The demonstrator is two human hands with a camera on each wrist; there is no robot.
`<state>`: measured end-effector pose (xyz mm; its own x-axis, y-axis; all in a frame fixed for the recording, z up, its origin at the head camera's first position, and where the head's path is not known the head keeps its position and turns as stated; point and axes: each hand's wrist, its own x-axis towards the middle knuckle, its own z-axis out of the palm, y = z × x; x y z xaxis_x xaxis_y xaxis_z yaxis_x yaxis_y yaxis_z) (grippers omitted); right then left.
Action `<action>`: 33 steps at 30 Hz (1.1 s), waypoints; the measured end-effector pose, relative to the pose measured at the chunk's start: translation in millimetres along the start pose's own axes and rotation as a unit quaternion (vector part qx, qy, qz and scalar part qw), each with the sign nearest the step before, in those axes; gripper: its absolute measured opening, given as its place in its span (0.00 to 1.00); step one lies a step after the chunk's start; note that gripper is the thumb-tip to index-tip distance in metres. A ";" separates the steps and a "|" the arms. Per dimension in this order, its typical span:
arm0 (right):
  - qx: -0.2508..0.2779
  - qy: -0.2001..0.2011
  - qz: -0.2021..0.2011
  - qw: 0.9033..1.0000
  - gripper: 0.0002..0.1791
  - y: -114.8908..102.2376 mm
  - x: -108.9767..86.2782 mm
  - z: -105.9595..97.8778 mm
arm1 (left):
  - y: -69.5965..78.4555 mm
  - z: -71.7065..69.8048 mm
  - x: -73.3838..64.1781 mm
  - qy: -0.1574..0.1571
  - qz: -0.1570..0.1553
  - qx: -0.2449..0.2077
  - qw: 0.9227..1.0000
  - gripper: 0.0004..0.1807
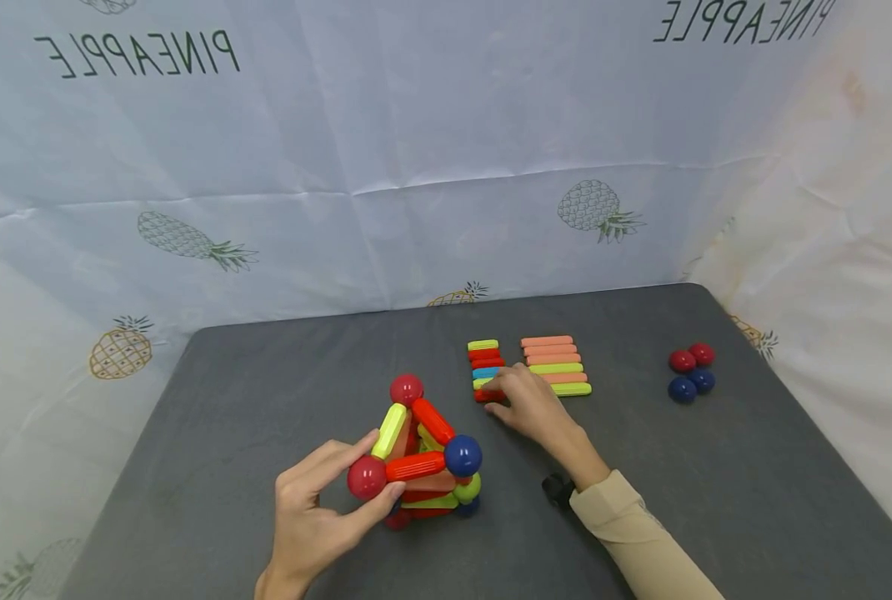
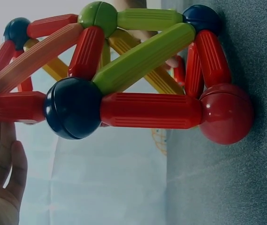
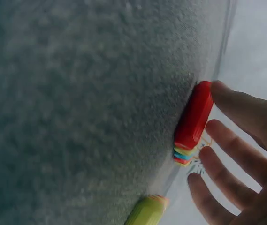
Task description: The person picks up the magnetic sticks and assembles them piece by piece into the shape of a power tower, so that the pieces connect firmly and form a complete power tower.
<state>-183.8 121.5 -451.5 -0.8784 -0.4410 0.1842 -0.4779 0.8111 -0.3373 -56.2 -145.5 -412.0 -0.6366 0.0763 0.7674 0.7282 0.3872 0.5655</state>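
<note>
A tower of coloured rods and balls point(image 1: 416, 466) stands on the table in front of my left hand point(image 1: 318, 504). The left thumb and index finger pinch its upper left corner, around a red ball point(image 1: 367, 477). Seen from the left wrist, the tower has blue balls point(image 2: 73, 108), a green ball point(image 2: 97, 19) and red rods point(image 2: 151, 110). My right hand point(image 1: 524, 404) reaches over the nearest end of a column of short rods point(image 1: 483, 354). In the right wrist view its thumb is right at the end of a red rod point(image 3: 194, 115), the other fingers spread apart.
Right of the short rods lies a column of longer orange and yellow-green rods point(image 1: 554, 368). Farther right, red balls point(image 1: 682, 361) and blue balls point(image 1: 682, 390) sit in a cluster. A pineapple-print cloth point(image 1: 386, 242) hangs behind the dark table point(image 1: 266, 400).
</note>
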 end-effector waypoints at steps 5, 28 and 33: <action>-0.015 0.000 -0.002 1.000 0.13 -1.0 1.7 5.1 | 0.9 -0.9 -0.4 -0.003 -0.007 0.007 1.000 0.28; 0.197 0.049 -0.017 0.979 0.12 -22.0 0.3 -30.9 | -1.3 15.1 -4.8 -0.193 -0.218 0.006 0.957 0.48; 0.353 0.087 -0.053 0.930 0.16 -53.7 -6.2 -66.7 | -4.6 24.3 -5.2 -0.159 -0.192 0.004 0.968 0.44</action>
<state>-152.7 106.3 -372.9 -0.8421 -0.3863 0.3764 -0.4973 0.2859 -0.8191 -62.4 -125.4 -425.9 -0.9068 0.2044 0.3687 0.4215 0.4495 0.7876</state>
